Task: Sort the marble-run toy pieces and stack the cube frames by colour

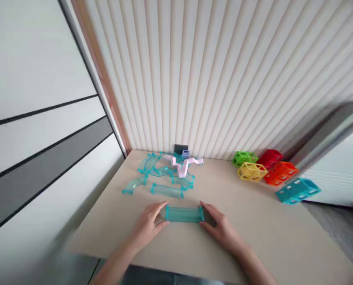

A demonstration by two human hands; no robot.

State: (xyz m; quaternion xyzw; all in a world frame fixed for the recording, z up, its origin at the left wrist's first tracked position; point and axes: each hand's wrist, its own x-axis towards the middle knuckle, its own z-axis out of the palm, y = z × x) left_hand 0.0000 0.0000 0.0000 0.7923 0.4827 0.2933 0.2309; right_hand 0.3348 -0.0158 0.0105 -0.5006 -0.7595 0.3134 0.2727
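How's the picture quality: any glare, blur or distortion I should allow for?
Head view: soft light, no harsh glare on the table; head view: ribs of the pleated wall fan outward, suggesting wide-angle stretch; head view: the teal tube between the hands reads fairly clearly; head view: the red block looks soft, the far right edge smeared.

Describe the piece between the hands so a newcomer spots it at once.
Over the beige table, toward its near edge, the left hand and right hand face each other. Between them is a straight, see-through teal piece. Unlike the scattered pieces behind, it has a hand at each end.
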